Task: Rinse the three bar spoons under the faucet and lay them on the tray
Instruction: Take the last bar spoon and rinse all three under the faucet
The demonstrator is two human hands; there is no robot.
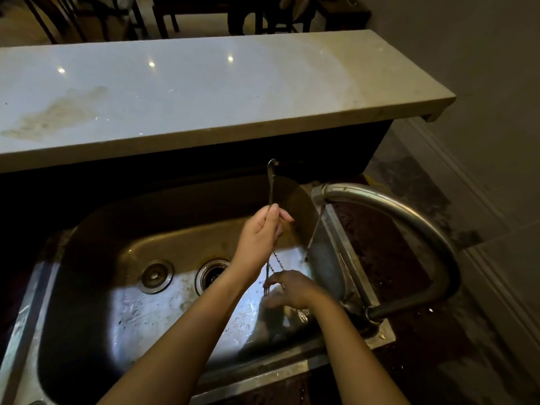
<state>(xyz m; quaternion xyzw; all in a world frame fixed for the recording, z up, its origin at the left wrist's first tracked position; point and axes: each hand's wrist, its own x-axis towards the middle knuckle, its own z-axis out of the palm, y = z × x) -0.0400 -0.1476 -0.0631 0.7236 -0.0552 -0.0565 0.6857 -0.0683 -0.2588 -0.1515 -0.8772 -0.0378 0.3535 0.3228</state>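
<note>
My left hand [260,238] grips thin metal bar spoons [271,185] over the steel sink [96,290]. A spoon bowl sticks up above my fingers, and twisted stems run down below the hand. My right hand [292,289] is lower, blurred, and closed around the lower ends of the stems near a forked tip. How many spoons are in the bundle I cannot tell. The curved faucet [409,217] reaches in from the right; a thin stream [315,229] falls from its spout just right of my hands. No tray shows.
A round stopper [155,275] and an open drain [212,273] lie in the sink bottom left of my hands. A long pale counter [175,92] with a stain runs behind the sink. A dark wet countertop [388,258] lies right of the sink.
</note>
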